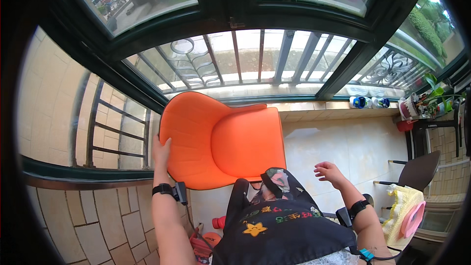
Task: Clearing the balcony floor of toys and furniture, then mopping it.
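An orange upholstered chair [243, 143] stands in front of me by the windows, its backrest towards the left. My left hand [162, 151] grips the outer edge of that backrest, thumb on the near face and fingers behind the rim, partly hidden. To the right of the seat, my right hand [329, 172] hangs in the air over the tiled floor, fingers a little bent and apart, holding nothing. A dark apron [294, 224] with a star and writing covers my front, close to the seat's near edge. Both wrists wear black straps with small devices.
Green-framed windows with railings rise ahead and at the left. Small shoes [358, 102] stand on the tiled sill [309, 106], with potted plants [436, 99] farther right. A brown chair [421, 171], a yellow cloth [403, 206] and a pink ring-shaped item [413, 219] are at the right. Red items [202, 244] lie near my feet.
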A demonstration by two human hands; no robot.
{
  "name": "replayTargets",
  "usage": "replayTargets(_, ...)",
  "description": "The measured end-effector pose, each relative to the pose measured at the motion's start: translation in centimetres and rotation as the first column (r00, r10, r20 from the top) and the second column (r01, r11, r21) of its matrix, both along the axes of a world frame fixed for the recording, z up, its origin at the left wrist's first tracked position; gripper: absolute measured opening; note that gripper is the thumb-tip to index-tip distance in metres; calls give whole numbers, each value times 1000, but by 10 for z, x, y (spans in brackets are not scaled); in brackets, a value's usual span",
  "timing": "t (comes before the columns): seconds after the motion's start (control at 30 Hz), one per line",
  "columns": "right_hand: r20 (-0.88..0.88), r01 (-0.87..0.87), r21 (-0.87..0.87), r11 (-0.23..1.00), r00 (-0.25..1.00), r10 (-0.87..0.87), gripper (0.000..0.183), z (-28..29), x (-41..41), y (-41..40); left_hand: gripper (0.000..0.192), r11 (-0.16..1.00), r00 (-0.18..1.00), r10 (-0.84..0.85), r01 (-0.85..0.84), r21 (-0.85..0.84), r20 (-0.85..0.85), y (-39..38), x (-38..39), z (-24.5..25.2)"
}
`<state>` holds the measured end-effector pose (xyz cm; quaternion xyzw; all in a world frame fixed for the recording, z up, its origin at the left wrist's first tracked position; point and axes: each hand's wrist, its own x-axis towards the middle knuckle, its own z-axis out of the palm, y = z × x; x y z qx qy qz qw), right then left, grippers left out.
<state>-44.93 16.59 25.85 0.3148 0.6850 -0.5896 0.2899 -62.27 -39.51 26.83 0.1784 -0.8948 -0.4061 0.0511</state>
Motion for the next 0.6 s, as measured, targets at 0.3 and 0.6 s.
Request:
replayTargets(0.3, 11, -145, 50, 988, 989, 145, 22, 3, 17, -1, 49, 965, 907, -102, -8, -261, -407, 12, 17, -18)
replayTargets(0.6, 40, -419, 170, 892, 907, 419, 23, 12, -64, 22, 27, 764, 939, 328, -327, 557, 102, 57, 234, -70)
